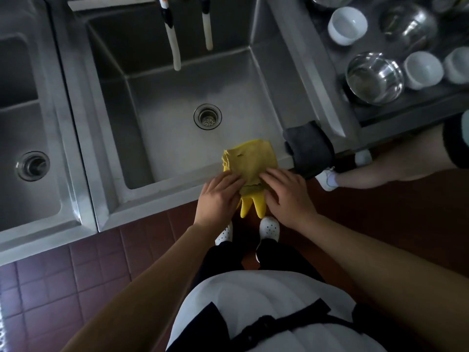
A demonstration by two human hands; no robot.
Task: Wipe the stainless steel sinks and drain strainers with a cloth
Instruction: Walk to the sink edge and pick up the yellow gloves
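A yellow cloth (250,158) lies over the front rim of the middle steel sink (162,185), on top of yellow rubber glove fingers (247,207) that hang down the front. My left hand (219,194) presses on the cloth's near left part, fingers fairly straight. My right hand (286,194) lies on its near right part, fingers spread. The sink's drain strainer (207,116) sits in the basin floor. A second sink (30,148) at the left has its own drain strainer (33,165).
A dark grey cloth (308,148) hangs over the sink's right front corner. Two white hoses (175,41) hang into the basin. Steel bowls (374,77) and white cups (347,25) stand on the right counter. Another person's leg and white shoe (327,179) are at the right.
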